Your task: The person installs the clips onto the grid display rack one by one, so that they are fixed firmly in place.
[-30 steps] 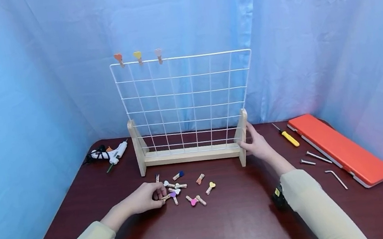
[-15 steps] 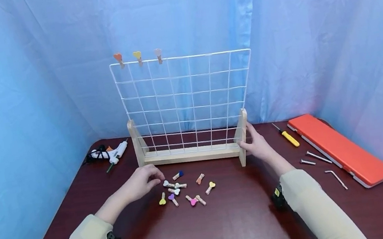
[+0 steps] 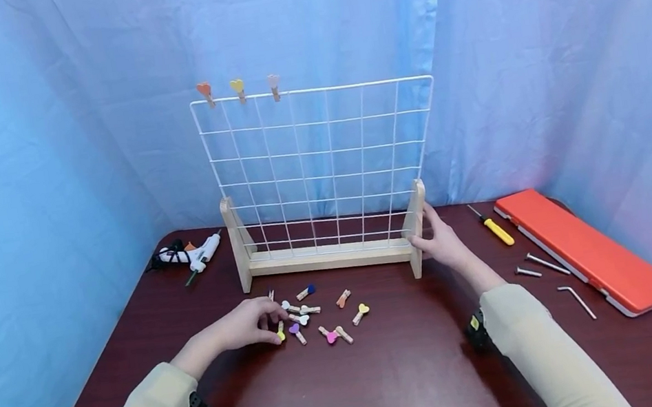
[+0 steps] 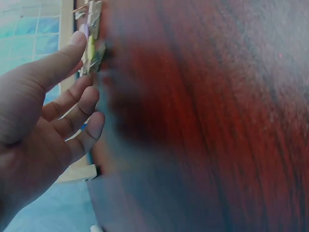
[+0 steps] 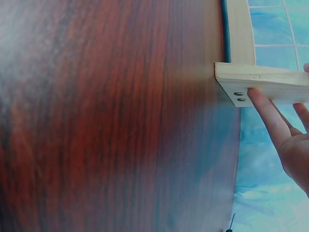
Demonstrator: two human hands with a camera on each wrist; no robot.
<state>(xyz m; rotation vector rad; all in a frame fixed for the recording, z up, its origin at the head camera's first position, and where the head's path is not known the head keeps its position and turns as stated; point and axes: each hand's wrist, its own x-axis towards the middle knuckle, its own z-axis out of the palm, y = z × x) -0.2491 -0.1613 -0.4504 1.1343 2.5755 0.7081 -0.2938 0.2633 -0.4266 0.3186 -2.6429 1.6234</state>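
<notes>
My left hand (image 3: 249, 323) is low over a loose group of small wooden clothespins with coloured hearts. Its thumb and forefinger pinch a clothespin with a yellow heart (image 3: 281, 336), seen edge-on between the fingertips in the left wrist view. Beside it lie clothespins with a purple heart (image 3: 294, 330) and a white heart (image 3: 303, 320). My right hand (image 3: 445, 242) grips the right wooden upright of a stand (image 3: 417, 222), fingers touching its screwed outer face in the right wrist view. The stand bears a white wire grid (image 3: 332, 176). Three clothespins, orange (image 3: 204, 90), yellow and pale pink, sit along its top wire.
A glue gun (image 3: 198, 253) lies at the table's back left. On the right are a yellow-handled screwdriver (image 3: 497, 231), bolts (image 3: 547, 263), a hex key (image 3: 577, 301) and a long red case (image 3: 589, 250). Blue curtains (image 3: 312, 17) hang around the table.
My left hand lifted off the clothespins and moved back a little, then came down again at the yellow-heart one. The right hand stays on the upright. The head view has tilted slightly down.
</notes>
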